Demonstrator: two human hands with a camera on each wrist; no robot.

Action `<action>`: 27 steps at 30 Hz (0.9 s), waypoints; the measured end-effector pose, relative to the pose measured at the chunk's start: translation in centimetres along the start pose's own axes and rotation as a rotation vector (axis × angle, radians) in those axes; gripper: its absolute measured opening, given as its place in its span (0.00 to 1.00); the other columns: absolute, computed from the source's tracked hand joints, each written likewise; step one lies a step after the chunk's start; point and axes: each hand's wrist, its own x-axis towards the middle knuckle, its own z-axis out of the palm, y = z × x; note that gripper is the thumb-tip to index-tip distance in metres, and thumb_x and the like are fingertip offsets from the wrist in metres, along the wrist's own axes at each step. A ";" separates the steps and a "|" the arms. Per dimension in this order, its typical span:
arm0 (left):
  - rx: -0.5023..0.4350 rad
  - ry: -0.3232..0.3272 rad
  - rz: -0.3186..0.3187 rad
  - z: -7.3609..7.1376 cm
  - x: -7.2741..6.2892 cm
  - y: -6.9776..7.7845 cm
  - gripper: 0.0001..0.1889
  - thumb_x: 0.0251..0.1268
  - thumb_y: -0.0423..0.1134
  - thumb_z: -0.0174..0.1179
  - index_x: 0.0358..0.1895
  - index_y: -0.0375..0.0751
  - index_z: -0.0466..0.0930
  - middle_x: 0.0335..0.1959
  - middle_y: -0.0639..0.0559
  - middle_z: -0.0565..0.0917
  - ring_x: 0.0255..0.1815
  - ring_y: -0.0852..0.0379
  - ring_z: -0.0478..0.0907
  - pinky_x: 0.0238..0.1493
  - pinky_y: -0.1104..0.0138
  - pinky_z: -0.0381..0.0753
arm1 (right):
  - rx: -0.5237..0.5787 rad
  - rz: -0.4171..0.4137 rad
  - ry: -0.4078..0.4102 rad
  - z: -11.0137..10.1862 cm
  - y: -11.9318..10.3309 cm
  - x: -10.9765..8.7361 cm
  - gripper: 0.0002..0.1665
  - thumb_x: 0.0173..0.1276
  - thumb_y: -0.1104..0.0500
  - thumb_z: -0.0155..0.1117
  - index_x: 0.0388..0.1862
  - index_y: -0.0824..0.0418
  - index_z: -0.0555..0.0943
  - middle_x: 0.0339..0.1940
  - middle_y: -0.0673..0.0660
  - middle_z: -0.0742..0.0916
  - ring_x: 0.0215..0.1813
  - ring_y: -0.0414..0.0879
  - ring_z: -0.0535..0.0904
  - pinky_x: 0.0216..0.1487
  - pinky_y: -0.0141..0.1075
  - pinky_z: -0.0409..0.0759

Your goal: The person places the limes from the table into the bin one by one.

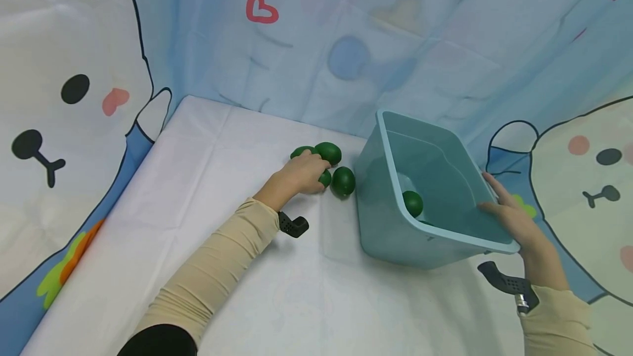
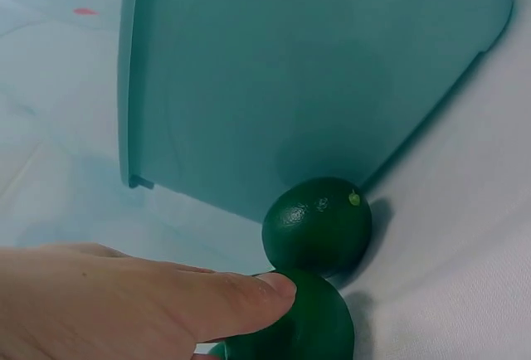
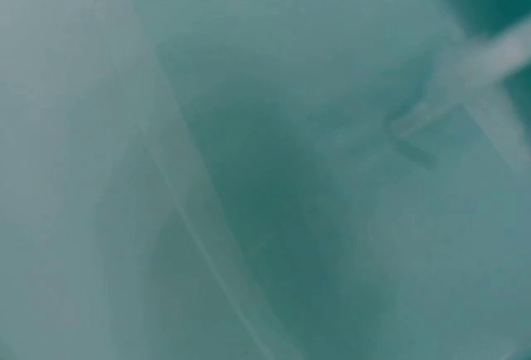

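My left hand (image 1: 304, 173) reaches to a small cluster of green limes and grips one lime (image 1: 325, 178), its thumb lying over the fruit in the left wrist view. Right beside that is another lime (image 1: 343, 182), close to the wall of a teal plastic bin (image 1: 386, 218). Two more limes, a round-looking one (image 1: 328, 153) and a partly covered one (image 1: 303, 151), lie just beyond the fingers. With the thumb over the inner side, my right hand (image 1: 509, 216) holds the bin by its right rim. Inside the bin shows a lime (image 1: 412, 203), partly hidden by the near rim.
A white cloth (image 1: 207, 180) covers the table. Behind it hangs a blue printed curtain (image 1: 306, 59), with cartoon figures at both sides. The bin stands between the hands, right of the loose limes. Blurred teal plastic fills the right wrist view.
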 end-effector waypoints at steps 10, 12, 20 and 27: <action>0.006 -0.006 -0.017 0.1 -0.3 0.0 0.28 0.66 0.48 0.58 0.68 0.46 0.68 0.65 0.46 0.68 0.59 0.51 0.67 0.57 0.58 0.73 | -0.005 0.006 0.001 0.1 -0.3 -0.2 0.41 0.76 0.48 0.38 0.72 0.31 0.25 0.75 0.74 0.41 0.65 0.85 0.51 0.54 0.75 0.59; -0.005 -0.011 -0.023 0.2 -0.3 0.0 0.28 0.66 0.48 0.58 0.68 0.47 0.68 0.64 0.45 0.68 0.59 0.50 0.67 0.58 0.57 0.73 | -0.013 0.004 0.002 0.1 -0.3 -0.3 0.41 0.76 0.48 0.38 0.73 0.32 0.25 0.75 0.74 0.41 0.65 0.86 0.51 0.54 0.75 0.59; -0.042 -0.043 -0.018 0.3 -0.4 0.0 0.23 0.67 0.47 0.57 0.64 0.52 0.67 0.61 0.47 0.73 0.63 0.49 0.70 0.61 0.58 0.72 | -0.016 0.000 0.005 0.1 -0.2 -0.3 0.41 0.76 0.48 0.38 0.72 0.30 0.25 0.75 0.74 0.42 0.65 0.85 0.52 0.54 0.74 0.61; -0.044 -0.055 -0.001 0.4 -0.3 0.0 0.20 0.66 0.43 0.59 0.59 0.49 0.67 0.55 0.49 0.75 0.56 0.51 0.74 0.55 0.61 0.75 | -0.014 -0.006 0.003 0.1 -0.1 -0.2 0.41 0.76 0.48 0.38 0.72 0.30 0.25 0.75 0.75 0.43 0.64 0.85 0.53 0.54 0.73 0.63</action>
